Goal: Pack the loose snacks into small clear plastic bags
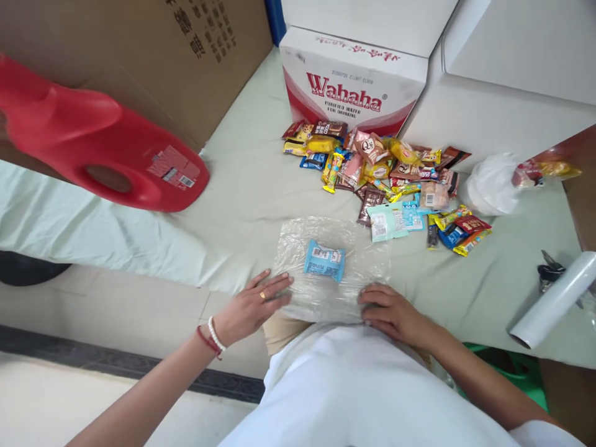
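A sheet of clear plastic film (363,267) lies spread out and wrinkled at the front edge of the cloth-covered surface. On its middle rests a small light-blue snack packet (325,261) with a printed label and barcode. My left hand (258,304), wearing a ring, touches the film's near left corner with fingers stretched out and apart. At the near right corner, my right hand (393,313) lies on the film, its fingers slightly bent and spread. Neither hand touches the packet.
Behind the film lies a pile of wrapped snacks (372,161), in front of a Wahaha water carton (349,87). A red jug (107,149) lies at left. On the right are a white plastic bundle (492,185), scissors (552,270) and a film roll (554,304).
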{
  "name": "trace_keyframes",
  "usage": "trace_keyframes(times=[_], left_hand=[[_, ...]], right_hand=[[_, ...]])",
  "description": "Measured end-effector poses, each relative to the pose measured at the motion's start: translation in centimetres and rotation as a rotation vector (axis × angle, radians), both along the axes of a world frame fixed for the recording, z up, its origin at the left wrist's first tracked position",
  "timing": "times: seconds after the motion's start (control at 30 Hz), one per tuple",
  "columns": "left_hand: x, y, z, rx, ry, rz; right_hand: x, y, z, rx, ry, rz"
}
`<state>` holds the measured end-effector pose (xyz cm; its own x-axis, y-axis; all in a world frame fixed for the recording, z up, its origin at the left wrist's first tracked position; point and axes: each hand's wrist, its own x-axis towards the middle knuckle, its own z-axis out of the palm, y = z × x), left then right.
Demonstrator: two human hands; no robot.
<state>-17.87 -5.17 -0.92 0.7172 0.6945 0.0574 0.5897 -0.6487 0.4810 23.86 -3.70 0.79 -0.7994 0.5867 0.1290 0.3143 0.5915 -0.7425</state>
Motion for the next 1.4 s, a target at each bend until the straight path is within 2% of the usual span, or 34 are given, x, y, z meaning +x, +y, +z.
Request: trace_keyframes(times=[0.07,0.17,0.23,0.3,0.37,0.43,0.5,0.57,0.67,0.8,0.9,0.97,1.03,1.1,1.17,1.27,1.33,1.4], left_hand=[[-0.2,1.0,0.7,-0.14,-0.089,0.073],[0.3,3.1,2.4,-0.33,-0.187,0.239],[1.2,4.7,3.2,-0.381,-0.174,0.389],[2.3,6.4,3.2,-0.361,-0.11,0.529],[3.4,7.8,2.6,-0.283,-0.031,0.648],[4.2,9.0,1.7,-0.176,0.039,0.755],[4.7,9.6,1.0,-0.098,0.063,0.843],[4.9,9.7,0.5,-0.078,0.028,0.911],[5.4,9.5,0.3,-0.111,-0.047,0.993],[7.0,9.4,0.5,-0.129,-0.044,1.088],[7.8,9.8,0.9,-0.183,0.009,1.146],[7.9,10.1,1.1,-0.22,0.047,1.14],[8.1,10.3,1.2,-0.239,0.068,1.131],[8.2,10.5,1.2,-0.235,0.059,1.129],[8.3,10.5,1.0,-0.209,0.033,1.145],[7.5,9.7,1.1,-0.154,0.003,1.109],[6.3,8.7,1.8,-0.151,0.002,1.015],[5.2,7.6,3.0,-0.213,-0.004,0.949]], right_hand=[[-0.3,0.5,-0.2,-0.124,0.1,-0.043],[-0.6,1.8,0.5,-0.333,0.123,-0.164],[-0.5,2.9,1.0,-0.461,0.099,-0.314],[-0.3,4.1,1.3,-0.527,0.022,-0.478],[-0.2,5.6,1.9,-0.427,-0.177,-0.601],[-0.5,7.1,3.1,-0.172,-0.445,-0.667],[-1.6,8.7,4.8,0.086,-0.611,-0.667],[-3.7,10.3,6.3,0.223,-0.623,-0.608],[-8.4,13.0,6.7,0.258,-0.565,-0.447],[-14.2,16.7,4.2,0.202,-0.697,-0.347],[-15.9,18.3,3.2,0.126,-0.786,-0.309],[-15.9,18.4,3.7,0.104,-0.775,-0.275],[-15.4,17.5,4.8,0.151,-0.727,-0.251],[-14.6,15.7,5.7,0.241,-0.675,-0.19],[-13.7,13.3,5.9,0.326,-0.653,-0.07],[-12.0,10.1,4.6,0.346,-0.641,0.087],[-10.8,8.7,3.0,0.314,-0.595,0.097],[-10.0,7.9,1.3,0.291,-0.515,0.063]])
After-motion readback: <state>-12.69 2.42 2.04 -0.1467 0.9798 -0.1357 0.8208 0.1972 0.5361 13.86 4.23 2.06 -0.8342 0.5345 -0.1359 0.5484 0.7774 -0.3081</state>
